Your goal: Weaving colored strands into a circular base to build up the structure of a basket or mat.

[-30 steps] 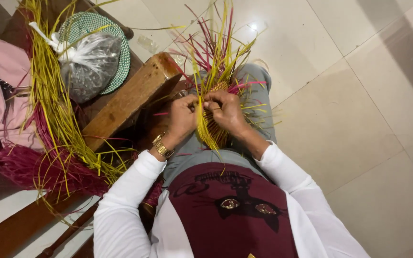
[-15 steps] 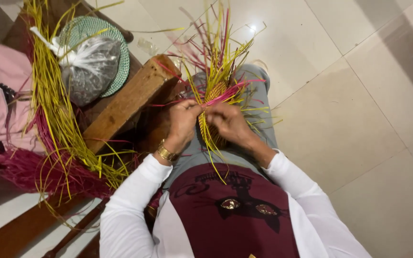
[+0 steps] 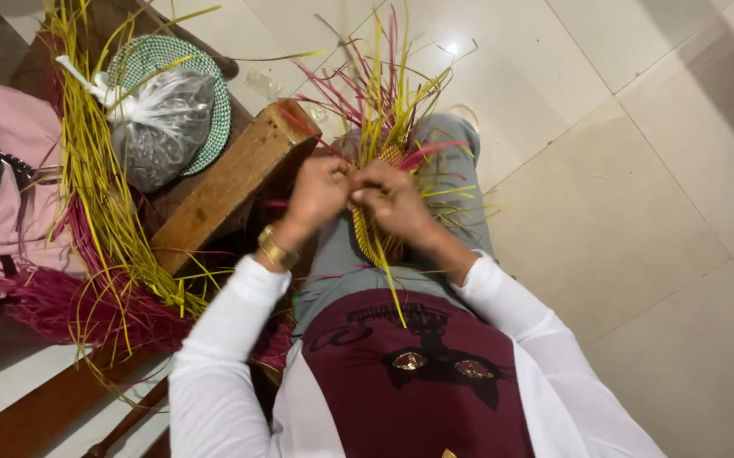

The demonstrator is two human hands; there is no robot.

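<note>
A half-woven piece of yellow and pink straw strips (image 3: 381, 140) rests on my lap, its loose ends fanning out away from me. My left hand (image 3: 318, 193), with a gold bracelet on the wrist, pinches strips at the woven edge. Pressed against it from the right, my right hand (image 3: 394, 200) grips the same woven part. A long yellow strip (image 3: 386, 280) trails down from my hands over my dark red shirt.
A wooden bench (image 3: 229, 174) stands to my left. On it lie a bundle of loose yellow straw (image 3: 95, 182), magenta straw (image 3: 53, 305), a tied clear plastic bag (image 3: 159, 127) on a green woven disc (image 3: 206, 80), and pink cloth (image 3: 6, 144). Pale floor tiles (image 3: 638, 170) lie to the right.
Both hands have shifted slightly and closed together on the weaving. The long yellow strip now hangs lower over my shirt.
</note>
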